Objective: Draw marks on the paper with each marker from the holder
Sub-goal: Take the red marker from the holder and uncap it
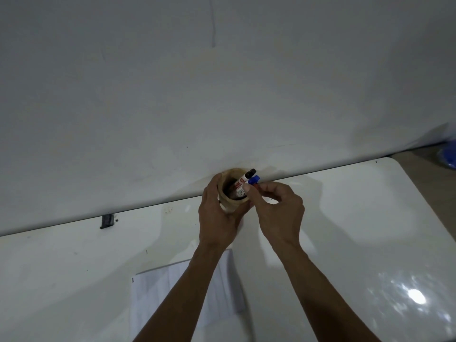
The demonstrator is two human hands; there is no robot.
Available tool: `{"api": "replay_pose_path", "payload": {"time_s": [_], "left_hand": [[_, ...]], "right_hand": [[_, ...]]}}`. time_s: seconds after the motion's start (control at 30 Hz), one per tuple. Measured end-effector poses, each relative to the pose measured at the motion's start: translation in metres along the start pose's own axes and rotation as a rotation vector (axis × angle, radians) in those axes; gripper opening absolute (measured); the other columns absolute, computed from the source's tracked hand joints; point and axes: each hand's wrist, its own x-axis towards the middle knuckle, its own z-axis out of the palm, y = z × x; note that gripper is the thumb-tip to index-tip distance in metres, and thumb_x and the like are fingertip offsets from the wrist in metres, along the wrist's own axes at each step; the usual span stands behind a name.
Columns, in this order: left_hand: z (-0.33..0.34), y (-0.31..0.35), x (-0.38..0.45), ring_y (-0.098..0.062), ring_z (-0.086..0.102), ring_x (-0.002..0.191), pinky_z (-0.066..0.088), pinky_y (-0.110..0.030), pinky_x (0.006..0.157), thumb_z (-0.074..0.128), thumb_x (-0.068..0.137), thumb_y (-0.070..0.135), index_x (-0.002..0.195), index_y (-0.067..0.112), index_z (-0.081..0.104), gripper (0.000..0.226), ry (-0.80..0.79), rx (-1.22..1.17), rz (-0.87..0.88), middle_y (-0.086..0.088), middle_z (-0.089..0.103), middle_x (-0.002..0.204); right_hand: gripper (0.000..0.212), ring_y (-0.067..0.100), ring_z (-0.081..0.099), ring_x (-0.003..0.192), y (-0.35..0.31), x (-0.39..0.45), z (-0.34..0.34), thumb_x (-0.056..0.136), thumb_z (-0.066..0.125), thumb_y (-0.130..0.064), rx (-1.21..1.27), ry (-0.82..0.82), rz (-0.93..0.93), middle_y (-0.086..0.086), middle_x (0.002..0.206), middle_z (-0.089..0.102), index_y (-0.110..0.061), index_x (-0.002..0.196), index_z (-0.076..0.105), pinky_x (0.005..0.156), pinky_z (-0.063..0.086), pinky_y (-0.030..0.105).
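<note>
A tan cylindrical holder [233,206] stands at the far edge of the white table [357,218], against the wall. My left hand [217,215] wraps around its left side. Two markers lean out of it to the right: one with a black cap [250,173] and one with a blue cap [254,180]. My right hand [278,213] pinches the blue-capped marker just below its cap, with a bit of red showing by the fingertips. A white sheet of paper [172,299] lies near me, partly hidden under my left forearm.
A white wall [222,95] rises right behind the holder. A small black clip [107,221] sits at the table's back edge on the left. A blue object [447,156] shows at the far right past the table corner.
</note>
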Motion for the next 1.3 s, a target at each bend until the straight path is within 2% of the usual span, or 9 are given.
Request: {"api": "replay_pose_path", "payload": {"time_s": [0.2, 0.43, 0.57, 0.63, 0.7, 0.8, 0.97, 1.1, 1.3], "left_hand": [[-0.001, 0.001, 0.001, 0.021, 0.053, 0.109, 0.043, -0.002, 0.09, 0.087, 0.071, 0.015, 0.111, 0.077, 0.039, 0.088, -0.001, 0.041, -0.003, 0.052, 0.051, 0.115], [-0.003, 0.002, 0.0, 0.024, 0.054, 0.106, 0.044, 0.0, 0.084, 0.087, 0.069, 0.004, 0.111, 0.058, 0.048, 0.079, -0.031, 0.031, 0.005, 0.052, 0.053, 0.112], [-0.006, 0.006, -0.001, 0.02, 0.052, 0.108, 0.051, -0.027, 0.095, 0.09, 0.066, 0.02, 0.111, 0.071, 0.04, 0.084, -0.03, 0.093, -0.048, 0.05, 0.053, 0.115], [-0.007, 0.007, -0.002, 0.024, 0.049, 0.108, 0.047, -0.022, 0.093, 0.091, 0.065, 0.021, 0.111, 0.07, 0.038, 0.086, -0.061, 0.141, -0.072, 0.048, 0.053, 0.114], [-0.01, 0.006, -0.006, 0.018, 0.046, 0.12, 0.04, -0.018, 0.1, 0.091, 0.067, 0.022, 0.129, 0.057, 0.036, 0.09, -0.087, 0.213, -0.11, 0.034, 0.053, 0.129], [-0.027, 0.004, -0.019, -0.017, 0.042, 0.141, 0.038, -0.036, 0.114, 0.082, 0.079, 0.023, 0.151, 0.022, 0.029, 0.089, -0.061, 0.33, -0.23, -0.001, 0.043, 0.153], [-0.073, 0.022, -0.056, -0.001, 0.064, 0.101, 0.05, -0.007, 0.073, 0.065, 0.092, 0.035, 0.122, 0.023, 0.066, 0.032, -0.011, 0.308, -0.28, 0.008, 0.071, 0.113], [-0.107, 0.043, -0.085, 0.0, 0.069, 0.089, 0.052, -0.011, 0.071, 0.062, 0.094, 0.034, 0.1, 0.025, 0.077, 0.018, -0.213, 0.239, -0.308, 0.015, 0.077, 0.092], [-0.157, 0.047, -0.123, 0.001, 0.067, 0.073, 0.048, -0.009, 0.068, 0.066, 0.093, 0.025, 0.085, 0.02, 0.08, 0.016, -0.296, 0.158, -0.319, 0.012, 0.077, 0.079]], "right_hand": [[0.022, 0.004, 0.069, 0.082, -0.003, 0.0, 0.0, 0.078, 0.087, -0.019, 0.018, 0.015, -0.086, -0.014, 0.081, 0.071, -0.033, 0.077, 0.069, 0.079, 0.053, 0.015], [0.012, 0.006, 0.072, 0.075, -0.037, 0.009, -0.03, 0.084, 0.082, -0.021, 0.306, 0.139, -0.017, -0.004, 0.077, 0.076, -0.026, 0.079, 0.073, 0.073, 0.059, 0.028], [0.013, 0.019, 0.077, 0.089, -0.069, 0.006, -0.062, 0.095, 0.07, -0.023, 0.503, 0.202, -0.069, 0.004, 0.088, 0.078, -0.027, 0.085, 0.064, 0.074, 0.062, 0.041], [0.012, 0.026, 0.077, 0.091, -0.079, 0.001, -0.075, 0.1, 0.063, -0.021, 0.581, 0.18, -0.086, 0.012, 0.093, 0.075, -0.024, 0.089, 0.059, 0.076, 0.063, 0.043], [0.009, 0.025, 0.076, 0.077, -0.083, -0.005, -0.081, 0.101, 0.058, -0.022, 0.598, 0.127, -0.104, 0.011, 0.088, 0.069, -0.023, 0.093, 0.059, 0.071, 0.063, 0.041], [0.005, 0.015, 0.061, 0.05, -0.07, -0.017, -0.076, 0.099, 0.063, -0.021, 0.439, 0.059, -0.011, 0.005, 0.078, 0.065, -0.017, 0.096, 0.064, 0.05, 0.054, 0.027], [0.019, 0.015, 0.069, 0.056, -0.031, -0.058, -0.052, 0.079, 0.085, -0.016, 0.173, -0.339, 0.166, 0.001, 0.073, 0.076, -0.015, 0.086, 0.068, 0.054, 0.056, 0.031], [0.036, 0.02, 0.076, 0.067, -0.021, -0.099, -0.037, 0.065, 0.095, -0.02, -0.049, -0.6, 0.168, 0.004, 0.075, 0.077, -0.017, 0.088, 0.068, 0.07, 0.063, 0.05], [0.046, 0.024, 0.075, 0.069, -0.042, -0.151, -0.02, 0.059, 0.097, -0.021, -0.078, -0.706, 0.15, 0.004, 0.073, 0.077, -0.023, 0.089, 0.062, 0.067, 0.063, 0.043]]}}
